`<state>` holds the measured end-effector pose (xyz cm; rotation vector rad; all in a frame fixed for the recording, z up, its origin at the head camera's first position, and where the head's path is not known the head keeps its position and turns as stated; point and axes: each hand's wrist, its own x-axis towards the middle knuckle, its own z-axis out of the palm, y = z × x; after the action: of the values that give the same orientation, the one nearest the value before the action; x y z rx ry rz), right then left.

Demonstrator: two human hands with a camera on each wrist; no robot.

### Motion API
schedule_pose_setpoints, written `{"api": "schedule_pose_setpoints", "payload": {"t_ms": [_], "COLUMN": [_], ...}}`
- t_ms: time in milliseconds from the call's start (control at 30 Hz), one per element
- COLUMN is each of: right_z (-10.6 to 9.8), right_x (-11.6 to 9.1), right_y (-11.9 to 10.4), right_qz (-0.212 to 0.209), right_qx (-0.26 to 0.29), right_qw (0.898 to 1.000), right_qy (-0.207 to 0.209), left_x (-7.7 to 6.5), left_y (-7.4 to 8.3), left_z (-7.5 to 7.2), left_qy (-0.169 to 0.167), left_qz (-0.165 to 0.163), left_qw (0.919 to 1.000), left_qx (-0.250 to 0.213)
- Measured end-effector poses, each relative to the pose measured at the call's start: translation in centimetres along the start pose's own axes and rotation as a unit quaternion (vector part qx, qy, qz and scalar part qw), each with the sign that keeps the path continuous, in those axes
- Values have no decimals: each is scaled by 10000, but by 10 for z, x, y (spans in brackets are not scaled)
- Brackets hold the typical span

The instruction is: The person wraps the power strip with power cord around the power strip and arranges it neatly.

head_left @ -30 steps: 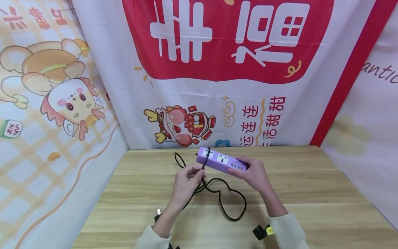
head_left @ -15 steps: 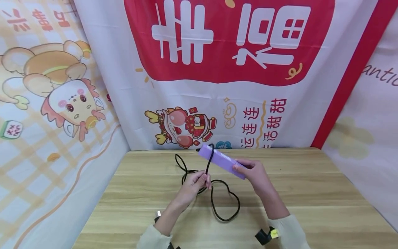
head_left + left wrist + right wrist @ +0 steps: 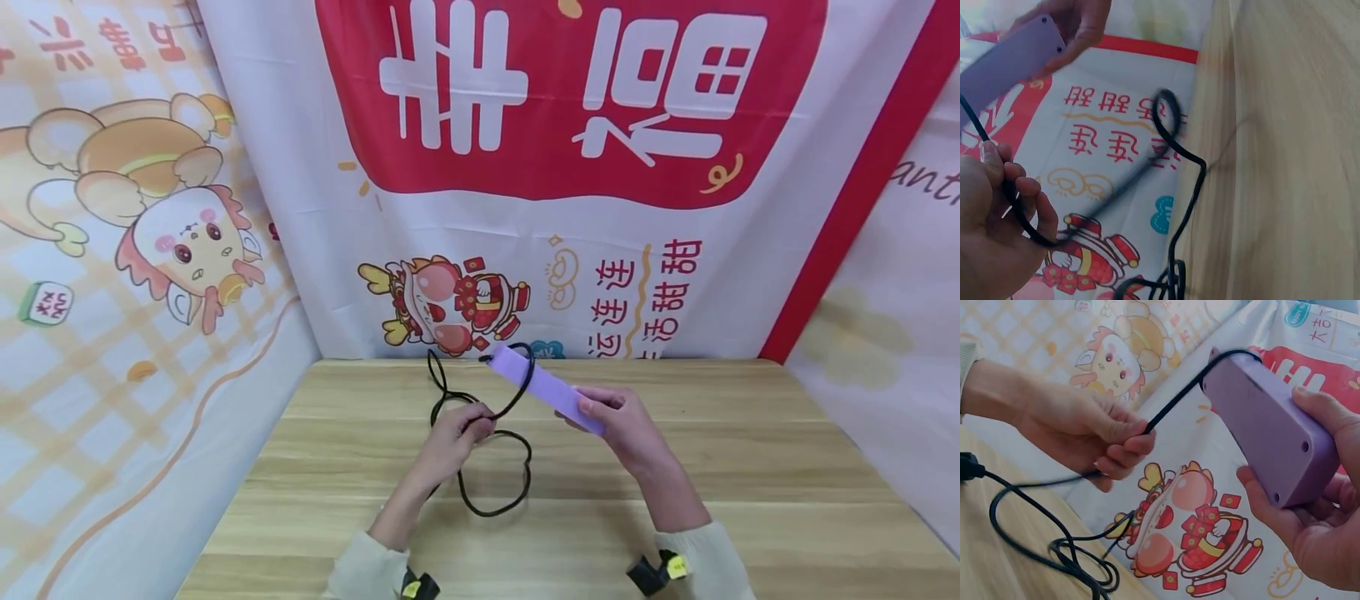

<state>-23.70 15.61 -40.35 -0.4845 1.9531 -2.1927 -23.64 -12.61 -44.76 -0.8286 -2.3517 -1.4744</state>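
My right hand (image 3: 626, 429) grips a purple power strip (image 3: 546, 386) by its near right end, raised at a slant over the table. The strip's plain back, with small screw holes, faces up, and its sockets are hidden. A black power cord (image 3: 528, 375) runs from the far end and loops across the strip. My left hand (image 3: 453, 442) pinches that cord between thumb and fingers, left of the strip. In the right wrist view the cord (image 3: 1179, 403) stretches from the strip's far end to the left fingertips. More loops hang below the left hand.
The wooden table (image 3: 750, 467) lies beneath both hands. A printed cloth (image 3: 570, 225) hangs upright at its back edge, with patterned cloths on both sides. A black plug-like end (image 3: 969, 467) of the cord shows at the left in the right wrist view.
The power strip has been turned in my right hand, from sockets up to back up. My left hand keeps its pinch on the cord, and the lower cord loop has swung left.
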Motion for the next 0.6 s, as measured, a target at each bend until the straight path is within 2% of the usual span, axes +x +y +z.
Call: {"api": "schedule_pose_setpoints", "payload": {"t_ms": [167, 267, 367, 500, 600], "right_z": [-8, -11, -13, -13, -11], "right_x": [-2, -3, -3, -4, -5], "right_y": [2, 4, 4, 1, -2], "right_qz": [-313, -554, -723, -800, -834], "right_qx": [-714, -1000, -1270, -1881, -2509], "right_qw": [9959, 9892, 9822, 9679, 9501], "right_qy": [-466, -916, -1182, -1460, -1653], "left_x": [-2, -1, -1, 1, 1], "left_y": [-7, -5, -2, 2, 2], "left_z": [-6, -9, -13, -15, -17], "left_qy": [313, 393, 503, 660, 658], "left_qz": [-68, -309, -651, -905, -954], "left_qw": [9994, 9987, 9966, 9937, 9932], "left_qx": [113, 8, -18, 95, 75]}}
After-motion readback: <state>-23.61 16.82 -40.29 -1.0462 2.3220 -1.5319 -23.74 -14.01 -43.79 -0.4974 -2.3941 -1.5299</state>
